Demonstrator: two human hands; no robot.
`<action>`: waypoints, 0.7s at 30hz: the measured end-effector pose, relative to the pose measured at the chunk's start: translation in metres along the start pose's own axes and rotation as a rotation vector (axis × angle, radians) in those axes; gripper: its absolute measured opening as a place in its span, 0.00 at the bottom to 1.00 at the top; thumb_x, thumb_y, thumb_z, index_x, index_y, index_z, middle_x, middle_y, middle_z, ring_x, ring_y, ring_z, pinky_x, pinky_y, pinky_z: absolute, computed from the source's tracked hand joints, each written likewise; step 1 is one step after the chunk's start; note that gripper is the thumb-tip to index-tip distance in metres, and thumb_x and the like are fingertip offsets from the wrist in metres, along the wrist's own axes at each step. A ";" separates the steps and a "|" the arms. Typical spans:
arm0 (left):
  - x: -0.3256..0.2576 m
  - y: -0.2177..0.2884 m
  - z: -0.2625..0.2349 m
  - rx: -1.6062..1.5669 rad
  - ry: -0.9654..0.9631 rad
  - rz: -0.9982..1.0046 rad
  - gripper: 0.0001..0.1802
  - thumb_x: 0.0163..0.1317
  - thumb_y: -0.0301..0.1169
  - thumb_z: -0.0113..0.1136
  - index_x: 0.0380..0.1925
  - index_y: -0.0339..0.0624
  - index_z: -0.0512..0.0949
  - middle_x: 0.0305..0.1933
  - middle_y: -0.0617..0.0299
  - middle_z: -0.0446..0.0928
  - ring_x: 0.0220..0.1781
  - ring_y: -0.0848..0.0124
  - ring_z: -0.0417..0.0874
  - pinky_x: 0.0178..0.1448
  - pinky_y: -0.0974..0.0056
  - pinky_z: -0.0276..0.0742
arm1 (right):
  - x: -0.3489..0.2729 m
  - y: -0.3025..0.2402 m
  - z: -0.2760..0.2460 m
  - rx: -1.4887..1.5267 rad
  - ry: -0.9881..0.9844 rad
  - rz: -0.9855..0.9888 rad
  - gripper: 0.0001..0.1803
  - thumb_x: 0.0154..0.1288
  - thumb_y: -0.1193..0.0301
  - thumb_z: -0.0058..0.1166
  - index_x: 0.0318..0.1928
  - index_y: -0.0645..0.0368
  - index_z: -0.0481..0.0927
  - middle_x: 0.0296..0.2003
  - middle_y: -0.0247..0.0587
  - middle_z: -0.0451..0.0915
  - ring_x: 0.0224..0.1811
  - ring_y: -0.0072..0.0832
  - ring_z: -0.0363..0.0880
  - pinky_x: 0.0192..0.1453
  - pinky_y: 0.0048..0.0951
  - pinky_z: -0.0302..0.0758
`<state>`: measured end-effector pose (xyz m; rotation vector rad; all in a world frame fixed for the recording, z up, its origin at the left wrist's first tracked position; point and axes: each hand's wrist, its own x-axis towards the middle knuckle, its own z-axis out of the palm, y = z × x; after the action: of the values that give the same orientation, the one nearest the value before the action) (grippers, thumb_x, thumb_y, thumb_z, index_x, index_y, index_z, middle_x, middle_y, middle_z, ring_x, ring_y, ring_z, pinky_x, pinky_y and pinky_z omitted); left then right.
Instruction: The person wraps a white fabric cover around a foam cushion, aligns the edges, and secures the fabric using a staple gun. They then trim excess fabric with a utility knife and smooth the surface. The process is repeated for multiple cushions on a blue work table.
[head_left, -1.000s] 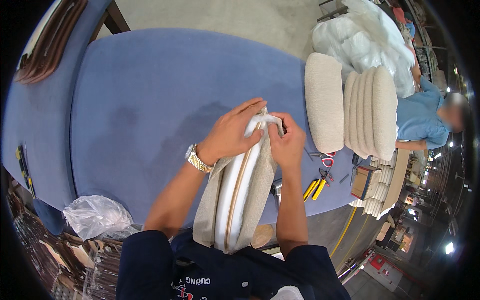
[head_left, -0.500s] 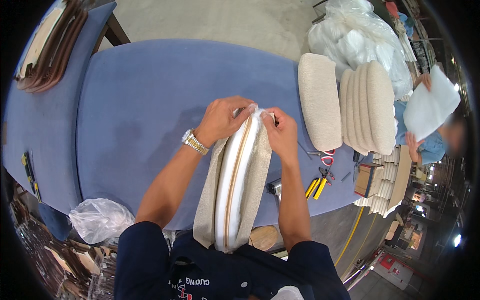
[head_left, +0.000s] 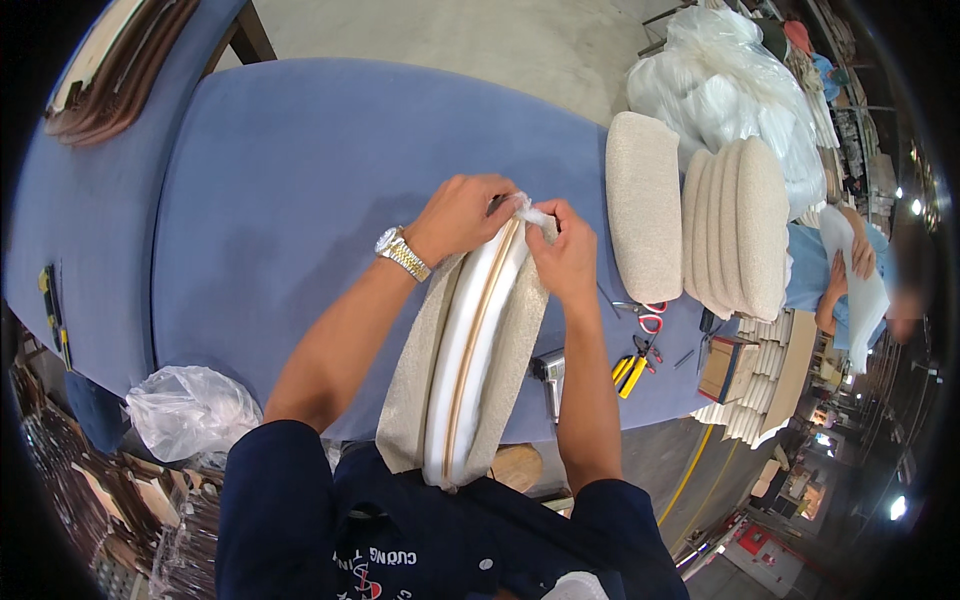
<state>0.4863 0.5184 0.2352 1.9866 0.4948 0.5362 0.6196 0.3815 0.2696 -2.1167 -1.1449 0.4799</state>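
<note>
"Head view: state of the hands?"

"The left hand (head_left: pixel 462 222) was curled, thumb and fingers nearly closed at the top end of the padded piece (head_left: pixel 466 325). The right hand (head_left: pixel 566 255) pinched white wadding (head_left: pixel 540 217) there. The left fingertips were partly masked, so I could not tell exactly what they gripped."

"Position of the piece?"

"Slanted in front of the person, over the near edge of the counter (head_left: pixel 280 190), beige fabric flaps (head_left: pixel 518 335) spread either side of a brown strip. Whether its lower end touched the dark shirt (head_left: pixel 430 530) could not be established."

"Other obstructions?"

"The right forearm partly covered a metal tool (head_left: pixel 551 372); its kind was unclear. Yellow-handled pliers (head_left: pixel 630 375) lay beyond. The stacked curved pieces (head_left: pixel 125 75) at upper left ran out of frame. A co-worker (head_left: pixel 805 275) was partly hidden behind a white sheet (head_left: pixel 858 300)."
</note>
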 end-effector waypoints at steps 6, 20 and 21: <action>0.000 0.001 -0.017 -0.036 -0.086 -0.115 0.14 0.74 0.34 0.60 0.50 0.38 0.86 0.46 0.53 0.89 0.43 0.62 0.90 0.52 0.60 0.86 | 0.005 0.012 0.019 0.278 0.001 0.017 0.10 0.65 0.74 0.60 0.46 0.64 0.81 0.34 0.42 0.86 0.35 0.29 0.83 0.43 0.32 0.78; -0.003 -0.005 -0.038 -0.023 -0.181 -0.185 0.17 0.67 0.28 0.65 0.55 0.36 0.84 0.51 0.53 0.88 0.53 0.66 0.90 0.62 0.61 0.85 | 0.020 0.003 0.028 0.302 -0.171 -0.007 0.21 0.53 0.72 0.68 0.48 0.61 0.78 0.43 0.52 0.87 0.48 0.49 0.86 0.53 0.43 0.80; 0.000 -0.001 -0.037 -0.038 -0.186 -0.177 0.17 0.67 0.27 0.65 0.55 0.35 0.84 0.51 0.53 0.88 0.54 0.66 0.90 0.63 0.61 0.85 | 0.025 0.005 0.024 0.256 -0.191 -0.033 0.21 0.53 0.70 0.69 0.48 0.61 0.79 0.43 0.53 0.87 0.49 0.51 0.85 0.53 0.45 0.80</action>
<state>0.4652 0.5451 0.2500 1.9124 0.5338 0.2464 0.6219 0.4097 0.2496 -1.8588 -1.1529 0.7836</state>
